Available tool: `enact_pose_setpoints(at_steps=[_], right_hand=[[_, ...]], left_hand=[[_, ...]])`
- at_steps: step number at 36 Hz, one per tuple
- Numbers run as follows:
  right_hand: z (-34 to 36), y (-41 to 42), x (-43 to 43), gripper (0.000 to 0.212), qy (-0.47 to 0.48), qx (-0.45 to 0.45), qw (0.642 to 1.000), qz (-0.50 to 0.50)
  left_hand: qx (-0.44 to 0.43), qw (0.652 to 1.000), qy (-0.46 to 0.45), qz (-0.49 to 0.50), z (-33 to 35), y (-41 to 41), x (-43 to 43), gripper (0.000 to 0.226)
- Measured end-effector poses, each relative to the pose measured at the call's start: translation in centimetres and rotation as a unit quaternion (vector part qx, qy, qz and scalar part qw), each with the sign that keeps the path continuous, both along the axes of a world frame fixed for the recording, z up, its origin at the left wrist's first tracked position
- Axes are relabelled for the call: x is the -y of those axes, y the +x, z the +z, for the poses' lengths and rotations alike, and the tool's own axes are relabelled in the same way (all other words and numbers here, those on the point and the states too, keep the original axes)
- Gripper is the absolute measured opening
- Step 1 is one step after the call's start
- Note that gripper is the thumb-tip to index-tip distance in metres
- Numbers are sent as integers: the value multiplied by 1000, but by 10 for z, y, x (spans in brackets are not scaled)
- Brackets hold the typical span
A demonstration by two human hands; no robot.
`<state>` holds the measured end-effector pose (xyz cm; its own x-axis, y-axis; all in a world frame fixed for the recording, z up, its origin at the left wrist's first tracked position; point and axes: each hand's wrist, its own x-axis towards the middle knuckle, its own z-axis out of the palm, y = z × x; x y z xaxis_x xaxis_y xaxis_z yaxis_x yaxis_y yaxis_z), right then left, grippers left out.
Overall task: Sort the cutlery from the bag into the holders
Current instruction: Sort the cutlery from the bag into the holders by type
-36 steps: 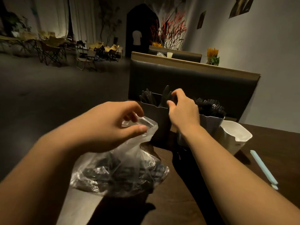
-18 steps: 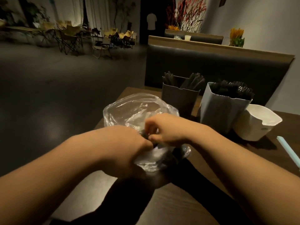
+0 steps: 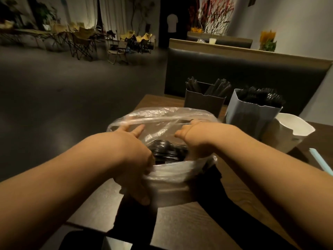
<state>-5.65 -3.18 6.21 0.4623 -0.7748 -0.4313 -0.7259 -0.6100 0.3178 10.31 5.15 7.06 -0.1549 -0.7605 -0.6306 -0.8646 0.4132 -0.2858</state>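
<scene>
Your left hand [image 3: 134,159] grips the near left rim of the bag [image 3: 169,184], fingers curled over the plastic and the thumb pressed against the outside. Your right hand [image 3: 200,139] holds the right side of the rim, fingers tucked into the opening. Between them the mouth of the bag is stretched wide in the centre of the frame, and the far edge stands up as a clear arc.

Inside, just between your wrists, lies a dark pile of cutlery [image 3: 167,152]; single pieces are too blurred to tell apart. The bag sits on the table [image 3: 180,226], whose dark wood fills the lower middle.

Behind the bag, right of centre, three holders stand in a row. The dark holder [image 3: 203,103] has black handles sticking up from it. Just to its right the grey holder [image 3: 250,116] is packed with black cutlery. The white holder [image 3: 292,136], nearest the right edge, touches the grey one; its inside is hidden.

A pale blue stick [image 3: 321,164] lies at the right edge.
</scene>
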Motion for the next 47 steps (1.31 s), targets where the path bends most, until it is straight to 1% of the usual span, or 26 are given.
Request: enact_pose_setpoints(at_steps=[2,3,4,5,7,9,10,13,14,15,18,19,21,23,25,26,27,28,31,32,35,39,43,44,45,47], right_hand=[[-9,12,-2,51,-30,84,996,16],[-15,18,-2,42,-35,122,992,15],[-21,23,-3,41,-25,153,988,3],[-28,26,-4,47,-1,172,985,-13],[-40,30,-4,65,42,180,982,-34],[-49,32,-3,72,35,174,983,-39],[-51,32,-2,71,31,176,983,-44],[-48,34,2,54,40,165,984,-46],[-47,34,3,52,47,160,985,-45],[-46,35,5,56,54,158,985,-41],[-49,38,8,76,61,137,988,-38],[-50,39,8,77,64,131,989,-36],[-51,39,7,70,66,136,988,-22],[-49,38,3,73,74,135,988,-13],[-51,39,2,73,68,142,987,-7],[-53,39,1,67,59,153,986,-9],[-56,39,1,62,51,167,985,-16],[-56,38,1,59,48,178,983,-25],[-53,35,3,59,46,192,980,-38],[-50,33,4,59,48,197,978,-41],[-43,27,9,59,47,228,971,-59],[-35,19,12,65,45,250,964,-78],[-28,5,16,61,65,255,961,-81],[-27,1,18,60,74,260,959,-90],[-27,-3,19,60,79,263,957,-98],[-27,-10,19,65,68,268,954,-113]], left_hand=[[27,1000,1,-11,1,-3,5,82],[36,999,3,-11,3,-4,6,83],[44,999,6,-7,4,-5,8,82],[48,999,12,2,5,-6,10,80],[42,998,35,30,7,-5,13,71],[16,997,53,54,7,-1,17,65],[7,997,57,58,7,1,18,65],[-16,997,50,56,9,6,18,65],[-26,997,45,54,10,8,18,67],[-37,997,42,50,12,9,18,71],[-67,997,28,42,19,12,18,92],[-79,996,17,41,21,12,19,93],[-120,992,-19,42,24,10,22,85],[-143,987,-71,27,21,10,28,73],[-120,986,-118,-8,14,13,35,51],[-110,985,-131,-20,9,16,39,40],[-99,986,-133,-17,6,17,42,35],[-87,988,-127,-7,2,19,45,39],[-41,996,-80,17,-1,21,50,67],[-28,997,-63,24,0,20,51,70],[7,998,-21,56,6,17,55,66],[21,998,-7,62,9,12,60,61],[-7,997,-2,77,14,15,64,79],[-2,997,2,74,12,16,63,79],[2,998,13,64,9,15,63,75],[18,998,50,35,2,9,56,55]])
